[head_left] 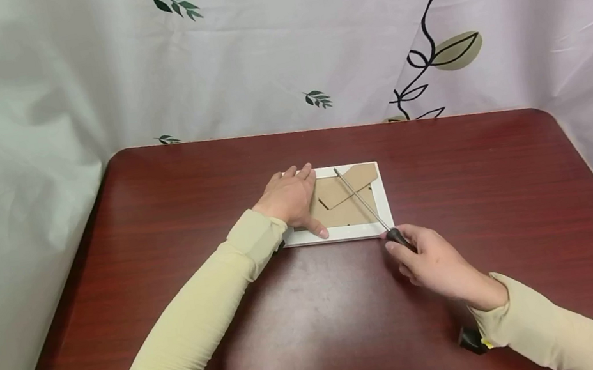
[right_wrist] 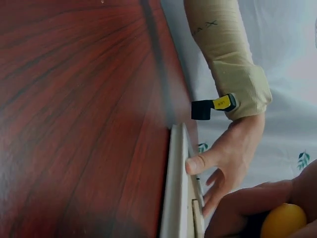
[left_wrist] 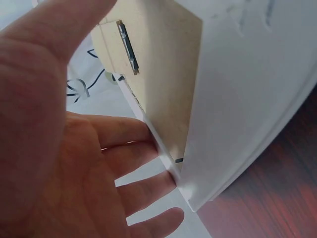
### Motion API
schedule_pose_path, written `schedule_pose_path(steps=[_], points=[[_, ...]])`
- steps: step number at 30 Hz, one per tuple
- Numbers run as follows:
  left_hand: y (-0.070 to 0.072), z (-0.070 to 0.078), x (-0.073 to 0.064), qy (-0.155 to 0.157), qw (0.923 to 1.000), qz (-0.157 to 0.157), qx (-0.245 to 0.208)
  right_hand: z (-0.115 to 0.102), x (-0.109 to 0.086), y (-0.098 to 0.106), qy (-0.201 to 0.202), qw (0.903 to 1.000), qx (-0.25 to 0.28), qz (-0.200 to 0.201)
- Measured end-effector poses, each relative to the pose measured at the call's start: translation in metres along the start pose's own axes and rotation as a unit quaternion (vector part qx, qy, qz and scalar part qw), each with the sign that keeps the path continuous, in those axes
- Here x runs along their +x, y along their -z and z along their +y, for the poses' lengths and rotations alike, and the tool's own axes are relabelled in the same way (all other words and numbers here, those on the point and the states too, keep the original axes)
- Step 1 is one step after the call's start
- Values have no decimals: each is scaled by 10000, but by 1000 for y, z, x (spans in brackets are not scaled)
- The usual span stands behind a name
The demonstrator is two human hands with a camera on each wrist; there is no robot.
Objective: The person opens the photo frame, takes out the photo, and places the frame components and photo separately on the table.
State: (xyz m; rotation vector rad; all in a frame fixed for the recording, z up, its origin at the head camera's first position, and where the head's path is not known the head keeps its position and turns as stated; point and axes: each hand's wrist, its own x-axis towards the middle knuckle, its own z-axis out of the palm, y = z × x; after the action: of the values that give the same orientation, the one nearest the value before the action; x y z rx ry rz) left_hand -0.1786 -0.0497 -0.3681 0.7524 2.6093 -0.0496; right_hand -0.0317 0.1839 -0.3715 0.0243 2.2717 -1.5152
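Observation:
A white picture frame lies back side up on the table, showing its brown backing board and a flap-like easel stand. My left hand rests on the frame's left part, fingers fairly straight at the far edge and thumb near the close edge. In the left wrist view, fingertips touch the frame's side. My right hand grips a screwdriver by its black handle at the frame's near right corner. Its metal shaft slants over the backing, tip near the far edge. A yellow handle end shows in the right wrist view.
The dark red wooden table extends all around the frame. A white curtain with leaf prints hangs behind and beside it. A black device with a yellow label is worn on the left wrist.

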Motion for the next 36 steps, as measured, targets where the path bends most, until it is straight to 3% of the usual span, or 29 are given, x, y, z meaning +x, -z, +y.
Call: schedule_pose_path(steps=[5,9,15,17,22,26,36], points=[[-1,-2,-1,-118,9997,-15,-199,2,-5,-3,447,9923,-1076,415],[-3,-6,-1,-238,9990,28,-373,2,-8,-7,700,9845,-1483,616],[-2,-21,-3,-528,9974,129,-484,5,-10,-11,1441,9556,-2256,1229],[2,-29,-4,-710,9961,158,-505,6,-11,-12,1622,9513,-2289,1275],[16,-52,-6,-1159,9924,131,-400,7,-14,-15,1816,9493,-2277,1184],[20,-66,-5,-1273,9909,-49,-435,6,-15,-17,1666,9534,-2305,1004],[15,-76,0,-1343,9894,5,-546,8,-11,-23,1310,9644,-2162,775]])
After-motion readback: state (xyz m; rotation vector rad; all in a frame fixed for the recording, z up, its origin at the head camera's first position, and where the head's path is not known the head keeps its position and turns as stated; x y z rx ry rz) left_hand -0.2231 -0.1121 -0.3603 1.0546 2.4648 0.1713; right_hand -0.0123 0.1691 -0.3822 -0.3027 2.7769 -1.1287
